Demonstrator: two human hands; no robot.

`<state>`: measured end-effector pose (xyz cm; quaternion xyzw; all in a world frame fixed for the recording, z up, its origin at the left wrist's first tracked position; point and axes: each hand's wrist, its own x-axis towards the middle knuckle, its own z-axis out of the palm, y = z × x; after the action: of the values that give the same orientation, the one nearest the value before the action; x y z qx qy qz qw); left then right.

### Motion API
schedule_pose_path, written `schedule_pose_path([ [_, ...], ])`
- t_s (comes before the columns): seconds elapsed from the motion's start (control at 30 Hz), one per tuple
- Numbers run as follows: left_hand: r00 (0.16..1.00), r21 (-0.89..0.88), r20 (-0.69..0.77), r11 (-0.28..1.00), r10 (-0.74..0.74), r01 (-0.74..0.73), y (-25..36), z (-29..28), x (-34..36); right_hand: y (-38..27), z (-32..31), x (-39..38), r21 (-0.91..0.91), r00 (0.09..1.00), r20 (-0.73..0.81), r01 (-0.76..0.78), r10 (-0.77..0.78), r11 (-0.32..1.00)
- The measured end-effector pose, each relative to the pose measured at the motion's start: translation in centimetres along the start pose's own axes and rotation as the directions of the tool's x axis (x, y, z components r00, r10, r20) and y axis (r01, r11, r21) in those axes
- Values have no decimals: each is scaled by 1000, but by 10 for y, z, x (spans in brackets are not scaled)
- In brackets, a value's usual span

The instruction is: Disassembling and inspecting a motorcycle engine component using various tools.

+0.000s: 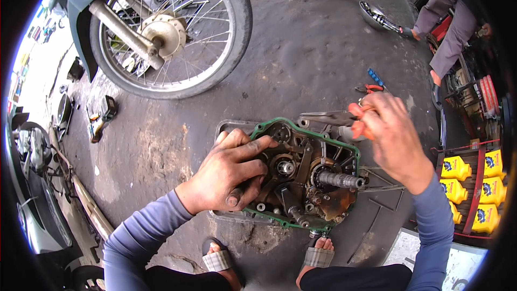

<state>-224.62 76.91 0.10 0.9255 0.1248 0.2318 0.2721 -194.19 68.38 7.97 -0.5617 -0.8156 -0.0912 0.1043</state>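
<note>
An opened engine case point(328, 210) with a green gasket rim lies on the floor before me. Inside show a splined shaft point(340, 179), a smaller shaft end point(286, 168) and dark, oily metal parts. My left hand point(226, 170) rests over the case's left side, its upper fingers reaching across the rim. A brown round-ended rod point(233, 198) sticks out between its thumb and palm; the rod's other end is hidden. Just beyond the case's far right corner, my right hand point(390, 129) is closed around an orange-red-handled tool point(358, 121), whose working end I cannot make out.
Red-handled pliers point(370, 88) and a blue-handled tool point(375, 76) lie past my right hand. A motorcycle front wheel point(226, 64) stands at the far left. Yellow bottles point(456, 168) fill a rack at the right. Another person's leg point(449, 37) shows at the far right.
</note>
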Motion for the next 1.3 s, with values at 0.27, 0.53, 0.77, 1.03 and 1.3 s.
schedule_pose_path([
  [0.27, 996, 2, -61, 998, 70, -70, -8, 1, -7, -93, -97, -81, 453, 610, 764, -276, -210, 848],
  [0.53, 995, 129, -50, 989, 84, -77, -6, 1, -12, -248, 176, -119, 404, 382, 914, -813, -139, 419],
  [0.77, 991, 94, -88, 991, 99, -90, -5, 4, -12, -281, 232, -102, 316, 718, 670, -503, 186, 804],
  [1.03, 980, 65, -160, 992, 120, -110, -11, 9, -10, -203, 29, -97, 836, 816, 542, -500, -199, 226],
  [1.3, 985, 7, -110, 991, 136, -136, -9, 5, -5, -68, -87, 8, 25, 942, 54, -334, 332, 942],
])
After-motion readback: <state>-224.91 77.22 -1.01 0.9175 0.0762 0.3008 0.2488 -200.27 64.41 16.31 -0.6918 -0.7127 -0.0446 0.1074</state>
